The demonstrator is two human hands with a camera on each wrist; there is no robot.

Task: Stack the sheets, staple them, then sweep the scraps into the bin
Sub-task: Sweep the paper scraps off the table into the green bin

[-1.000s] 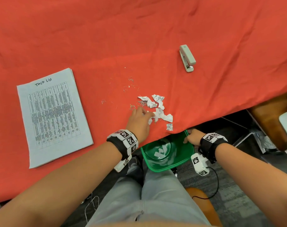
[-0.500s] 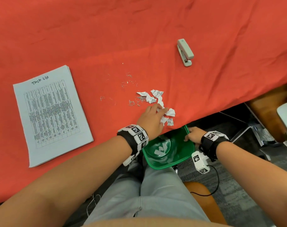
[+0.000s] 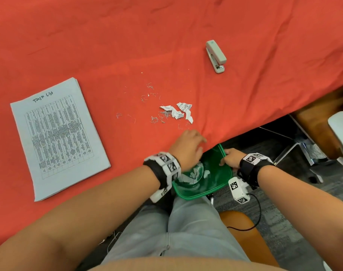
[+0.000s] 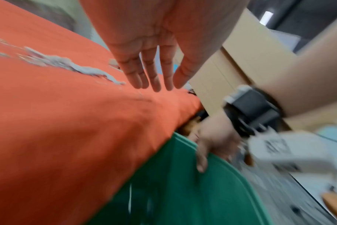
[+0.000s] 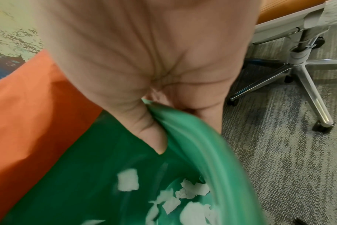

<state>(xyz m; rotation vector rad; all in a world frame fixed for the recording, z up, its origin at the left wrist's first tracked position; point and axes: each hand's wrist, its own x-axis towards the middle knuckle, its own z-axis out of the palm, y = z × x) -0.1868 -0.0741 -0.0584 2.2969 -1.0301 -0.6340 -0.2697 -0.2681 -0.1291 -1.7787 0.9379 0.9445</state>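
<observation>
A stapled stack of sheets headed "Task List" lies at the left of the red tablecloth. A few torn paper scraps and loose staples lie near the table's front edge. My left hand hovers at that edge above the bin, fingers straight and holding nothing. A green bin is held just under the edge; my right hand grips its rim, thumb inside. White scraps lie in the bin's bottom.
A grey stapler sits on the cloth at the back right. An office chair base stands on the carpet to the right, and an orange seat is under me. My grey trouser legs are below the bin.
My left hand has swept the nearest scraps off the edge into the bin and now sits at the edge with nothing under it. The farther scraps have stayed. The right hand keeps hold of the bin.
</observation>
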